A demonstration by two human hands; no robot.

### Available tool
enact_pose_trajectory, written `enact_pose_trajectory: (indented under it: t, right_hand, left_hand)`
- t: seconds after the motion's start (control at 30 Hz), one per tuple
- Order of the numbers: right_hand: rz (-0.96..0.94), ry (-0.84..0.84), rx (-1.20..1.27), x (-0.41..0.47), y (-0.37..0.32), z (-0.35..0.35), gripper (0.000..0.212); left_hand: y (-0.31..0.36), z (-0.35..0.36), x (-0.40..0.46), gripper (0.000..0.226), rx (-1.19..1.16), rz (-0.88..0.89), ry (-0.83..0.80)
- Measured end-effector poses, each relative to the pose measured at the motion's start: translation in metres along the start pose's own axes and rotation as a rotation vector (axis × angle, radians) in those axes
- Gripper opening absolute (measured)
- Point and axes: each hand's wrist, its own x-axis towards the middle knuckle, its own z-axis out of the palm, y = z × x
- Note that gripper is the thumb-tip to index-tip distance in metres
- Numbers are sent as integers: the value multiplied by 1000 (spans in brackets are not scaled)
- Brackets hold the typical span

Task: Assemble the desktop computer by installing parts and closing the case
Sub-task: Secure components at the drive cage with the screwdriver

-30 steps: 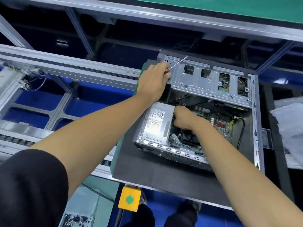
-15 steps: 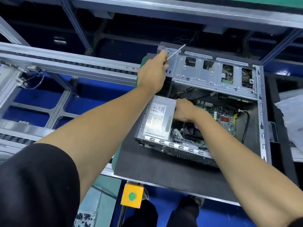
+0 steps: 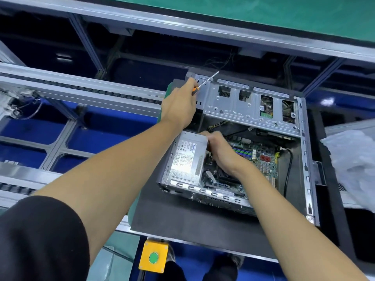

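Open case [image 3: 304, 159] lying on table [image 3: 182, 220], power supply [image 3: 187, 159] in its 9 o'clock corner, long axis 6-to-12. Right hand [image 3: 220, 151] touching its right edge, nearer one (fingers curled, grip itself hidden, can't tell). Left hand [image 3: 179, 106] at 12, gripping screwdriver [image 3: 205, 82], tip pointing 2 o'clock. Cables underneath hard to see.

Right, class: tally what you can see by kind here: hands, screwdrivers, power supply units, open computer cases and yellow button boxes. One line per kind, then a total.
Hands: 2, left hand, right hand
Screwdrivers: 1, screwdriver
Power supply units: 1, power supply unit
Open computer cases: 1, computer case
Yellow button boxes: 1, button box
Total: 6
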Motion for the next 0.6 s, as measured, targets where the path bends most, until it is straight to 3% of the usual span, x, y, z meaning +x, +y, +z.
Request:
enact_pose_trajectory:
  t: [0.07,0.1,0.23,0.47,0.6]
  right_hand:
    - [18,162,41,1,-2,16,28]
    - [16,202,32,3,-4,22,19]
    - [35,197,123,11,-5,31,17]
    - [-90,175,216,14,2,29,23]
    - [-97,170,175,14,1,26,25]
  left_hand:
    - [0,0,0,14,-11,-8,-5]
    - [1,0,0,14,-15,-6,-13]
    - [1,-1,0,10,-1,9,-16]
    - [5,-6,-3,9,13,24,-15]
    - [4,-6,-1,12,5,3,-19]
